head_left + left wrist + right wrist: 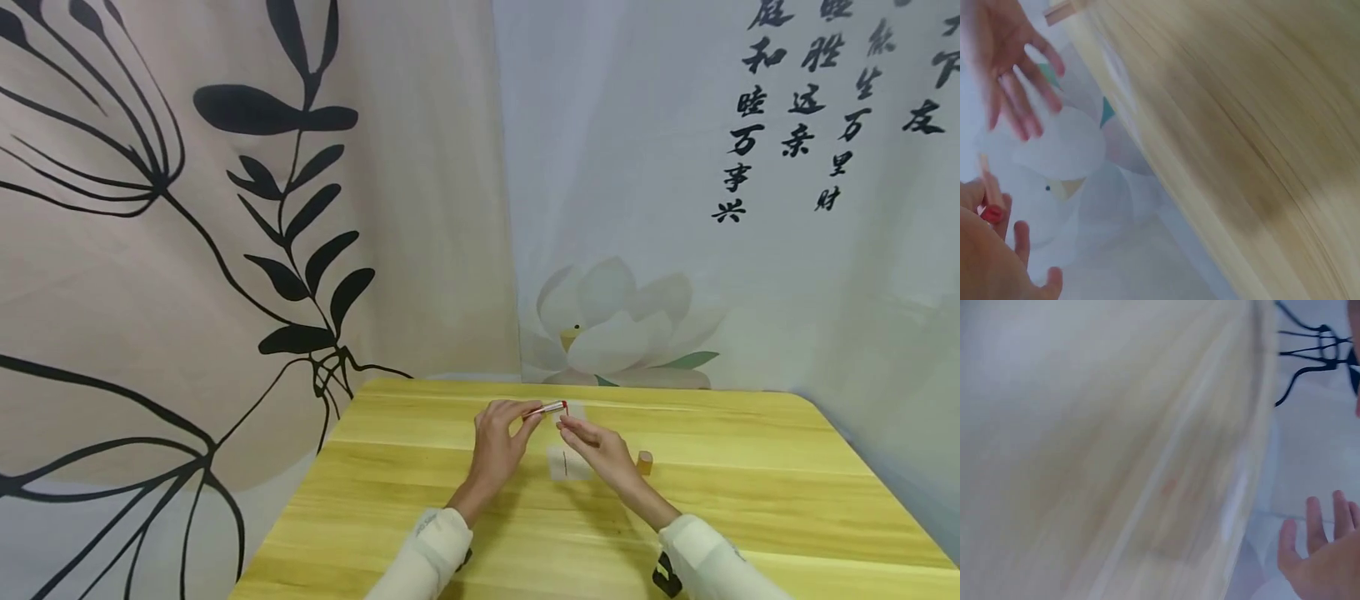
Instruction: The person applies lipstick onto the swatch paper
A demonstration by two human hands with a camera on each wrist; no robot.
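My left hand (498, 442) pinches a slim lipstick (553, 407) between thumb and fingers, its silver section and red tip pointing right. In the left wrist view, that lipstick (992, 214) shows a red end near the fingers, though blurred. My right hand (603, 454) is held close by the tip with its fingers extended and holds nothing; its spread fingers appear in the right wrist view (1319, 550). Below the hands lies a pale sheet (577, 467) with a dark line. Behind the fingers, another pale sheet (579, 411) is partly hidden, with a thin red line near it.
A small brown block-like object (645, 462) with a pale top stands right of the right hand. The yellow wood-grain table (750, 483) has a rounded far right corner. Printed cloth (420, 208) hangs behind it. Dark straps show at both sleeves.
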